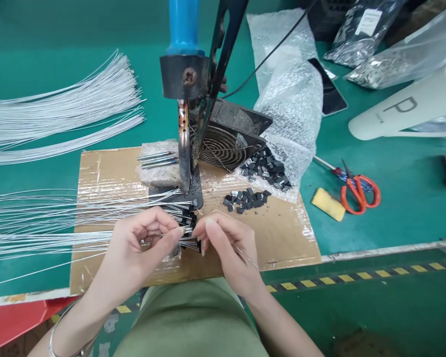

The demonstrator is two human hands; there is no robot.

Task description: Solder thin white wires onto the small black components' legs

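My left hand point(141, 248) is closed in a pinch on thin white wires point(92, 237) close to their ends, which run off to the left. Just beside it, my right hand point(230, 243) is closed on a thin silvery wire point(245, 256) that trails out past the palm. The fingertips of both hands nearly meet. Above them a soldering iron point(185, 148) with a blue handle points downward in a clamp. Several wires with small black connectors point(188, 214) on their ends lie right behind my fingers. The exact contact between wire ends is too small to make out.
Cardboard point(282, 233) covers the bench under my hands. Loose black connectors point(247, 199) lie to the right, near a round fan grille point(223, 146) and bubble wrap point(290, 104). Orange-handled scissors point(360, 193) and a yellow sponge point(327, 204) sit farther right. A white wire bundle point(67, 109) lies back left.
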